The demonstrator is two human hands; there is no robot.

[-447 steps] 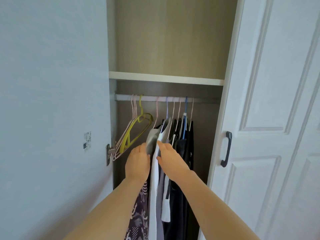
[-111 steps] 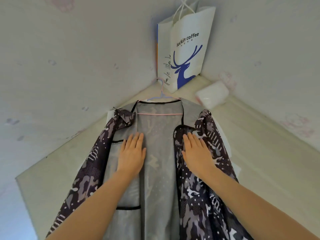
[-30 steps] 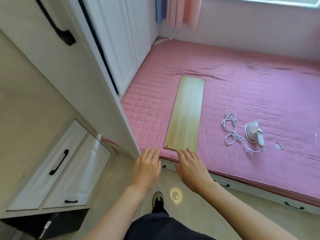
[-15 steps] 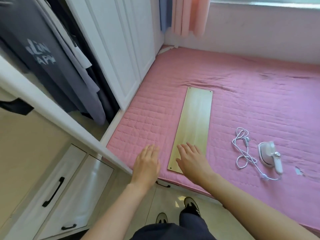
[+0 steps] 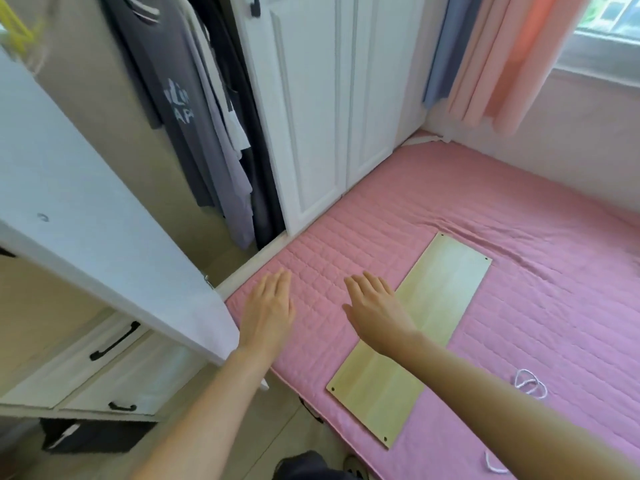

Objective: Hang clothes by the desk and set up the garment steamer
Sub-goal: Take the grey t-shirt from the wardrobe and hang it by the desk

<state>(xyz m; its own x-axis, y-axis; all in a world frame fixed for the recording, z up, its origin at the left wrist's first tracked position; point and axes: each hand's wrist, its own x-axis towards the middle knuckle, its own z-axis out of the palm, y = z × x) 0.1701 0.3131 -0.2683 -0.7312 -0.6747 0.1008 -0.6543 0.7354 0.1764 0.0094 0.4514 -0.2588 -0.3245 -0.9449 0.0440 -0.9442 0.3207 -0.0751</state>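
Several clothes hang in the open wardrobe at upper left; the front one is a dark grey T-shirt [image 5: 166, 98] with pale lettering. My left hand [image 5: 270, 310] and my right hand [image 5: 375, 308] are stretched out, palms down and fingers straight, over the near corner of the pink quilted mattress [image 5: 519, 289]. Neither hand holds anything. Only a loop of the steamer's white cord [image 5: 530, 382] shows at the lower right edge; the steamer itself is out of view.
A pale wooden board [image 5: 412, 337] lies diagonally on the mattress under my right forearm. The open white wardrobe door [image 5: 86, 220] juts out at left above white drawers [image 5: 104, 362]. Closed white wardrobe doors [image 5: 329, 116] and peach and blue curtains [image 5: 502, 57] stand behind.
My view has swung up and to the left toward the open wardrobe, so the steamer has slipped out of view at right. Both hands stay flat and empty, farther over the mattress.
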